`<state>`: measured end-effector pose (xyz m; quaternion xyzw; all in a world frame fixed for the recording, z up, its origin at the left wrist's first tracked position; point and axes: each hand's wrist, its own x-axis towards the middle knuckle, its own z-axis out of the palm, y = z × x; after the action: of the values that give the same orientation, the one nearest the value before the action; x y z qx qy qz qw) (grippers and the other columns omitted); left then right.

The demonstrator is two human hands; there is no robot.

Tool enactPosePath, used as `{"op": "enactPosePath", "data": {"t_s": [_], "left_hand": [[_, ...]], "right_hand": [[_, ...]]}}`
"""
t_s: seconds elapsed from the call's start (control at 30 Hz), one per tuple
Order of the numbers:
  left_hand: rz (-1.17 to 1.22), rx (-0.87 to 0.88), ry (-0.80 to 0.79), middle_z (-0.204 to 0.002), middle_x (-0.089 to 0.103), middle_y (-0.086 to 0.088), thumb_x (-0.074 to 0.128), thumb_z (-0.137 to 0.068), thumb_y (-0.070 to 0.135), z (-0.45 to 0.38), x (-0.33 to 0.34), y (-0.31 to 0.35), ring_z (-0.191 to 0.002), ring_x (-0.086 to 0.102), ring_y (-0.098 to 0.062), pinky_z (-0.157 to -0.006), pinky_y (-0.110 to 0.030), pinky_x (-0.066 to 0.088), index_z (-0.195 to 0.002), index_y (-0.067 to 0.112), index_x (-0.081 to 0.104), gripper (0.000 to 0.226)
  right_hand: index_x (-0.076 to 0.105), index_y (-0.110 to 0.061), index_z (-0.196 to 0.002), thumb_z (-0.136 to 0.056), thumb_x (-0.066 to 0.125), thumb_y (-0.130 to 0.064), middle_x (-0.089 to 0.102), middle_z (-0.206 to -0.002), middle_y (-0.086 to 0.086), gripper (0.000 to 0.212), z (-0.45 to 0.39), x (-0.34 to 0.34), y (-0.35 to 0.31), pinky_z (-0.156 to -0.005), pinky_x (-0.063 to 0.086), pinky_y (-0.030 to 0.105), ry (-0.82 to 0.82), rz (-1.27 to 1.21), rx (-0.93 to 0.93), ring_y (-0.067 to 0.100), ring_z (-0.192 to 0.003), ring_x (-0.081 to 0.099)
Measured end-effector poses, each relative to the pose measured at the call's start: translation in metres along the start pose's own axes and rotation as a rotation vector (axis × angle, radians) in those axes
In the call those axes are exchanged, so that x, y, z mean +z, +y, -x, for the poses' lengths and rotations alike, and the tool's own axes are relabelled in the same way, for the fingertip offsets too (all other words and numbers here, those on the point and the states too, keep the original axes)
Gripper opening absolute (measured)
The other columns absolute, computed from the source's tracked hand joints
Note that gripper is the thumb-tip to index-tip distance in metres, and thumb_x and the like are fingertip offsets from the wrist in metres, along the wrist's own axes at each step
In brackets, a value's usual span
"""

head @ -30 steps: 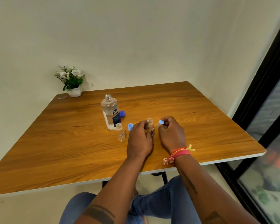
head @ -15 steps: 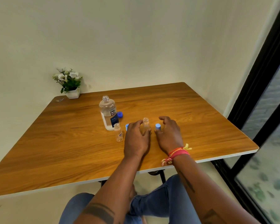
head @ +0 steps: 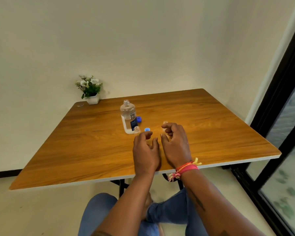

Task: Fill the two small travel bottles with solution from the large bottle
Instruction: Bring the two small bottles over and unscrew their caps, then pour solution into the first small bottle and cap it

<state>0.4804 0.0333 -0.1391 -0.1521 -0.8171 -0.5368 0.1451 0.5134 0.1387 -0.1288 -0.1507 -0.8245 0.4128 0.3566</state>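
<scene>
The large clear bottle [head: 127, 116] stands uncapped near the table's middle, with its dark blue cap [head: 139, 119] just to its right. One small travel bottle [head: 137, 129] stands open at its base, and a light blue cap [head: 147, 129] lies beside it. My left hand [head: 146, 150] hovers just in front of that cap, fingers apart and holding nothing. The other small travel bottle [head: 165, 122] shows only its open top. My right hand [head: 175, 143] curls its index finger and thumb around the lower part. The second light blue cap is hidden.
A small white pot of flowers [head: 90, 90] sits at the far left corner of the wooden table [head: 92, 150]. A dark window frame [head: 283, 99] runs along the right. My knees in jeans [head: 99, 212] are below the near table edge.
My left hand let go of the small bottle and moved left toward the other cap. My right hand put down the light blue cap, then shifted left onto that bottle.
</scene>
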Motion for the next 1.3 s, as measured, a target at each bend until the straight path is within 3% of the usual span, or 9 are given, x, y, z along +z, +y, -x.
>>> {"op": "enactPosePath", "data": {"t_s": [0.17, 0.33, 0.47, 0.6, 0.73, 0.9, 1.0, 1.17, 1.3], "left_hand": [[0.015, -0.051, 0.122, -0.11, 0.061, 0.006, 0.067, -0.095, 0.028, -0.014, -0.037, -0.013, -0.083, 0.062, -0.007, -0.069, -0.019, 0.051, -0.112, 0.025, 0.063, 0.018], [0.023, -0.096, 0.123, -0.11, 0.061, 0.005, 0.072, -0.092, 0.029, -0.037, -0.055, -0.03, -0.081, 0.063, -0.007, -0.067, -0.019, 0.05, -0.118, 0.024, 0.06, 0.029], [0.008, -0.113, 0.011, -0.114, 0.058, 0.006, 0.078, -0.085, 0.035, -0.049, -0.048, -0.041, -0.098, 0.064, -0.015, -0.082, -0.033, 0.057, -0.127, 0.025, 0.056, 0.048], [-0.018, -0.12, -0.058, -0.113, 0.056, 0.01, 0.082, -0.079, 0.042, -0.051, -0.03, -0.046, -0.098, 0.062, -0.013, -0.084, -0.033, 0.057, -0.129, 0.027, 0.055, 0.058], [-0.04, -0.131, -0.068, -0.111, 0.059, 0.007, 0.081, -0.079, 0.032, -0.058, -0.023, -0.05, -0.099, 0.059, -0.012, -0.08, -0.027, 0.052, -0.128, 0.025, 0.057, 0.055], [-0.111, -0.111, -0.079, -0.105, 0.066, 0.004, 0.074, -0.084, 0.029, -0.066, -0.026, -0.055, -0.094, 0.059, -0.012, -0.075, -0.026, 0.047, -0.112, 0.02, 0.067, 0.03], [-0.079, -0.133, -0.034, -0.104, 0.069, 0.006, 0.068, -0.087, 0.041, -0.068, -0.034, -0.061, -0.093, 0.063, -0.014, -0.077, -0.033, 0.053, -0.111, 0.021, 0.07, 0.031], [-0.077, -0.159, 0.052, -0.094, 0.068, 0.008, 0.065, -0.09, 0.047, -0.069, -0.06, -0.069, -0.088, 0.063, -0.013, -0.07, -0.033, 0.052, -0.101, 0.026, 0.07, 0.024], [-0.095, -0.127, 0.082, -0.1, 0.068, 0.009, 0.068, -0.09, 0.049, -0.063, -0.077, -0.066, -0.092, 0.062, -0.011, -0.075, -0.033, 0.054, -0.112, 0.026, 0.071, 0.032]], "right_hand": [[0.063, -0.026, -0.118, -0.094, 0.067, -0.012, 0.057, -0.105, -0.011, 0.028, -0.001, 0.022, -0.027, -0.085, 0.057, 0.033, -0.072, -0.107, -0.038, 0.006, -0.094, 0.059], [0.06, -0.021, -0.129, -0.096, 0.067, -0.021, 0.057, -0.118, -0.006, 0.034, -0.021, 0.047, -0.054, -0.094, 0.053, 0.027, -0.163, -0.092, -0.094, 0.005, -0.104, 0.056], [0.052, -0.02, -0.137, -0.092, 0.072, -0.029, 0.053, -0.132, -0.001, 0.05, -0.059, 0.065, -0.065, -0.104, 0.048, 0.032, -0.21, -0.025, -0.086, 0.012, -0.12, 0.052], [0.042, -0.022, -0.147, -0.085, 0.078, -0.041, 0.047, -0.148, 0.004, 0.073, -0.094, 0.078, -0.063, -0.108, 0.046, 0.038, -0.282, 0.053, -0.027, 0.02, -0.133, 0.048], [0.04, -0.019, -0.147, -0.077, 0.084, -0.047, 0.05, -0.145, 0.006, 0.087, -0.107, 0.095, -0.061, -0.1, 0.045, 0.033, -0.378, 0.061, 0.005, 0.024, -0.13, 0.051], [0.046, -0.019, -0.14, -0.076, 0.086, -0.044, 0.062, -0.124, -0.003, 0.079, -0.11, 0.111, -0.059, -0.09, 0.051, 0.031, -0.411, 0.02, 0.033, 0.016, -0.106, 0.06], [0.051, -0.02, -0.135, -0.077, 0.086, -0.042, 0.067, -0.122, -0.002, 0.072, -0.112, 0.115, -0.056, -0.093, 0.054, 0.037, -0.367, 0.032, 0.059, 0.019, -0.107, 0.064], [0.054, -0.021, -0.133, -0.077, 0.086, -0.04, 0.066, -0.121, -0.004, 0.067, -0.103, 0.112, -0.057, -0.089, 0.054, 0.031, -0.318, -0.042, 0.047, 0.017, -0.106, 0.064], [0.054, -0.027, -0.128, -0.077, 0.085, -0.041, 0.063, -0.118, -0.009, 0.061, -0.087, 0.1, -0.063, -0.084, 0.054, 0.027, -0.257, -0.168, 0.006, 0.014, -0.104, 0.063]]}}
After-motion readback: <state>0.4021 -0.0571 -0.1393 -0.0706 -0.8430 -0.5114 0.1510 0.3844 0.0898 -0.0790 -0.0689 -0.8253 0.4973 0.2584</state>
